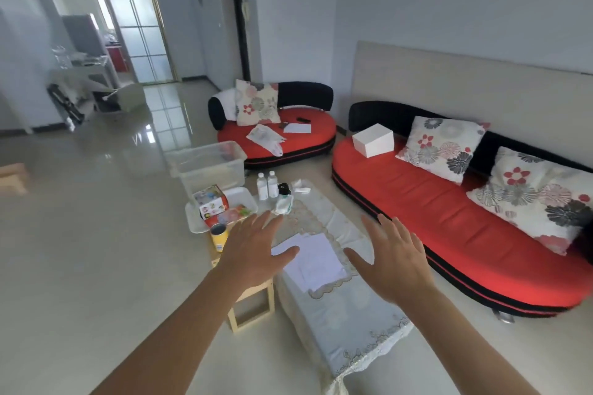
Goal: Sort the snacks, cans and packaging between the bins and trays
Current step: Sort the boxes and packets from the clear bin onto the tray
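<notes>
In white tray (pixel 243 196): snack box (pixel 212 204), maybe pkts (pixel 239 213).

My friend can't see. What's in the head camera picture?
A left hand and right hand, both open, hover over a cloth-covered table with papers. Nearby are a tray of snacks, a yellow can, bottles, a clear bin and red sofas.

Can (pixel 219 237) before tray (pixel 194 221), box (pixel 213 206) on tray, bin (pixel 205 163) behind, bottles (pixel 267 184) right of tray.
</notes>
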{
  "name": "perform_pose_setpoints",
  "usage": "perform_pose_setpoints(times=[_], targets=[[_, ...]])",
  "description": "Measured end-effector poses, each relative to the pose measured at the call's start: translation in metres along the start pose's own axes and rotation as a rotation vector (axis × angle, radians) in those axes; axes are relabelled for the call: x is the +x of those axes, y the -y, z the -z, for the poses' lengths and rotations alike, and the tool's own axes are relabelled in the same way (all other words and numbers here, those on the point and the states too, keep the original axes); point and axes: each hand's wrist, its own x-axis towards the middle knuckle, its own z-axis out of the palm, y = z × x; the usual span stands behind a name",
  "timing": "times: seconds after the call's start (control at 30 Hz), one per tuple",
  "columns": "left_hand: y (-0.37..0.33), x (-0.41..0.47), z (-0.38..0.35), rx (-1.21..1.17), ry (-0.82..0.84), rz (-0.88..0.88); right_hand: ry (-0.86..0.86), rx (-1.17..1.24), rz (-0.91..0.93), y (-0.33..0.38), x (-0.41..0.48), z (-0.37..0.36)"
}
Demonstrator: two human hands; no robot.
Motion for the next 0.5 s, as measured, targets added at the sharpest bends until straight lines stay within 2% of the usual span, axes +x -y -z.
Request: perform_pose_setpoints(times=[0.1,0.27,0.5], targets=[[0.035,-0.004,0.005,-0.017,-0.025,0.069,0.014,0.031,0.05,0.029,0.014,-0.007],[0.093,-0.009,0.014,0.005,-0.086,0.09,0.037,0.025,0.107,0.085,0.043,-0.018],[0.202,-0.009,0.028,-0.016,-0.089,0.131,0.068,0.021,0.141,0.189,0.088,-0.055]])
